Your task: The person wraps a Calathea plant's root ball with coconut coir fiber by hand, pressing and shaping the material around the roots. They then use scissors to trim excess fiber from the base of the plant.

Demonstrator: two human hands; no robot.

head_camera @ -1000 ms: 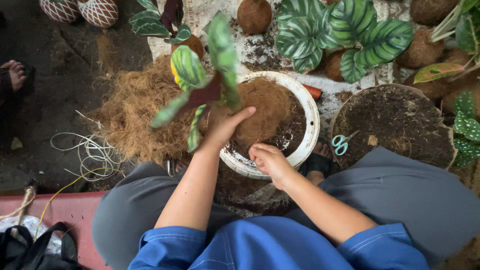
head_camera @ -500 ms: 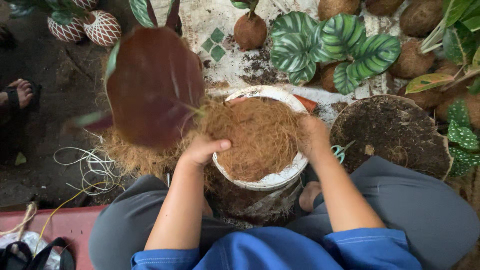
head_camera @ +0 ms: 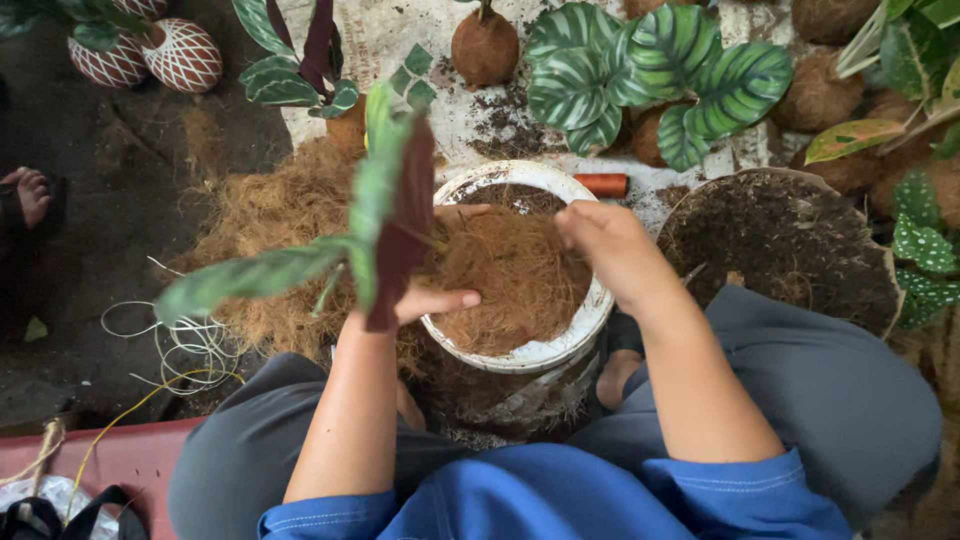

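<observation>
A white bucket (head_camera: 575, 330) stands between my knees, filled with brown coconut fibre (head_camera: 510, 270). My left hand (head_camera: 420, 300) holds a small plant (head_camera: 380, 210) with striped green leaves and dark red undersides upright against the fibre at the bucket's left rim. My right hand (head_camera: 610, 250) is closed on the fibre over the right side of the bucket, pressing it toward the plant. The plant's roots are hidden in the fibre.
A loose heap of coconut fibre (head_camera: 270, 220) lies left of the bucket. A round basin of dark soil (head_camera: 790, 240) sits at right. Fibre-ball plants (head_camera: 660, 80) line the back, an orange cylinder (head_camera: 600, 185) lies behind the bucket, white wire (head_camera: 170, 340) at left. Another person's foot (head_camera: 25, 195) at far left.
The plant has turned in my left hand, so its leaves now show edge-on. My right hand moved from the bucket's far right rim onto the fibre.
</observation>
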